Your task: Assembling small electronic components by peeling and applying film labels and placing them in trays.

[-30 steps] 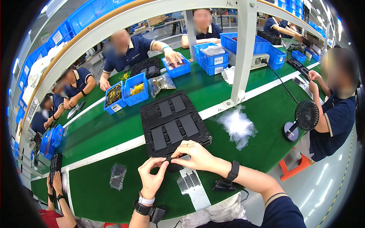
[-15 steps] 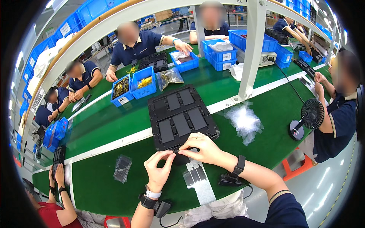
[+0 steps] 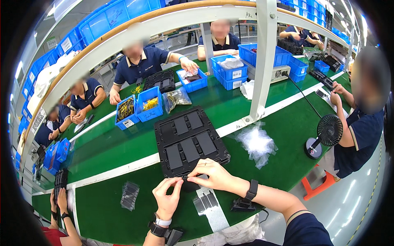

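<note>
My left hand (image 3: 166, 200) and my right hand (image 3: 214, 177) meet at the near edge of a black moulded tray (image 3: 161, 137). Thumb and forefinger of each are pinched together on a small dark flat piece (image 3: 189, 186), mostly hidden by the fingers. Several dark grey rectangular panels (image 3: 188, 150) lie in the tray's recesses beyond my hands. Just right of my left wrist, a pale backing strip (image 3: 217, 219) carries black adhesive-like pieces (image 3: 206, 202). Left of that hand lies a clear sheet with dark strips (image 3: 130, 196).
A heap of clear film pieces (image 3: 257, 144) lies right of the tray, near a black desk fan (image 3: 329, 130). A white post (image 3: 262, 74) rises from the green table. Blue bins (image 3: 150, 104) stand across it. Co-workers sit on the far side and at both ends.
The whole view has shifted a little, moving the tray and hands slightly left and down in the picture. Both hands keep their pinch at the tray's near edge.
</note>
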`<state>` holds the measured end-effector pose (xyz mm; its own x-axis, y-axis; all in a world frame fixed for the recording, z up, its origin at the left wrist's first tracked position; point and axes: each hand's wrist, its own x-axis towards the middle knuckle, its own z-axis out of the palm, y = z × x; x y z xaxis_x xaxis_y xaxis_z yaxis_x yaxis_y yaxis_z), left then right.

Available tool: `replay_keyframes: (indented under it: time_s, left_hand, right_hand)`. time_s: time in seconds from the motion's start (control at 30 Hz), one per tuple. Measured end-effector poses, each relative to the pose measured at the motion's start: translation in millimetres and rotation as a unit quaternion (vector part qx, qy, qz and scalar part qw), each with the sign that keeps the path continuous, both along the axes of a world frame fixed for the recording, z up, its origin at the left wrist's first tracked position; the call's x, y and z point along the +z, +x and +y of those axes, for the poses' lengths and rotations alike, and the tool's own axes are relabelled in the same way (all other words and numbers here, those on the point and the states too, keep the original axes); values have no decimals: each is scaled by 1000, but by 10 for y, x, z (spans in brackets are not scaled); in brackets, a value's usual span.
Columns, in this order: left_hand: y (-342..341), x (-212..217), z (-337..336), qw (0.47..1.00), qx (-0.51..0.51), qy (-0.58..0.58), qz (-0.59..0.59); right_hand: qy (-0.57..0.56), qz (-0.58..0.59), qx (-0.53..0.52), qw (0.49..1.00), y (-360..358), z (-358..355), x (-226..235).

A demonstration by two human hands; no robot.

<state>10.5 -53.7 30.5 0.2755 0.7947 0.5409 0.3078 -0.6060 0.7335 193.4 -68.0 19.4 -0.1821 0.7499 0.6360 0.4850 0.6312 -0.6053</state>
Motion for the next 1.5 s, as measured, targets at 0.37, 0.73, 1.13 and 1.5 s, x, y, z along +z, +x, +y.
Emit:
replay_keyframes:
  time_s: [0.37,0.73,1.13,1.5]
  left_hand:
    - [24,2,-6,1000,14,6,9]
    - [-9,-10,-25,999,9,28,15]
    - [7,-69,-7,999,-23,-25,-3]
    - [-8,-122,-78,885,-223,-391,-119]
  right_hand:
    - [-4,16,16,1000,-3,17,12]
    - [53,17,-7,998,-33,-27,7]
    - [-107,53,53,991,-13,-10,46]
    - [-155,169,33,973,-43,-98,148]
